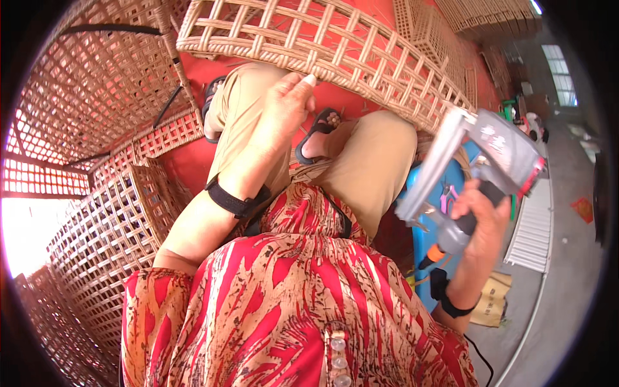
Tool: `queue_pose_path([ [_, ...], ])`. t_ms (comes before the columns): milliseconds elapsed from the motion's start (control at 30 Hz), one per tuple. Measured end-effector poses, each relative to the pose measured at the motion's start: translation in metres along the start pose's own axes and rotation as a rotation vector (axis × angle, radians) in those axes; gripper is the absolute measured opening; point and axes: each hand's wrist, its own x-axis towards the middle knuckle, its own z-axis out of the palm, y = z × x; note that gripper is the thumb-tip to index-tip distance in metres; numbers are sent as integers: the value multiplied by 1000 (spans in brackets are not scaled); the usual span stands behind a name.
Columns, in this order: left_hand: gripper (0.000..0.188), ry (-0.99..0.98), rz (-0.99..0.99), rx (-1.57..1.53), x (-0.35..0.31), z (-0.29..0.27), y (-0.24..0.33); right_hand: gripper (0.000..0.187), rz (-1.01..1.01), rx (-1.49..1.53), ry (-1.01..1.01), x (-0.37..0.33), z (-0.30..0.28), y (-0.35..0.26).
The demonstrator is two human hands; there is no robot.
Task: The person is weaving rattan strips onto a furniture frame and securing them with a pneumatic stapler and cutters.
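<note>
A long tan wicker piece (351, 80) with an open lattice and a braided rim lies across my knees, over the far side of my lap. My left hand (287, 106) pinches its near rim between thumb and fingers. To the right, my right hand (483, 222) is wrapped round the grip of an air staple gun (509, 151) with a grey body and a long silver magazine. The tool is raised beside the wicker piece's right end, its nose close to the rim; whether they touch I cannot tell. Motion blurs the tool slightly.
Large woven baskets (116, 209) crowd my left side, and more wicker pieces (487, 16) stand at the far right. A blue plastic container (422, 242) is by my right knee, with pink-handled scissors (447, 193) in it. A yellow bag (495, 300) lies on the grey floor.
</note>
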Motion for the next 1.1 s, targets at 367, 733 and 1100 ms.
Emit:
queue_pose_path([
  [367,24,113,127,5,-13,28,-18,32,-55,-234,-426,16,71,7],
  [733,21,105,128,6,-23,40,-14,42,-286,-485,-445,24,62,18],
  [1100,21,90,130,-5,-23,48,-23,32,-279,-552,-433,28,59,17],
])
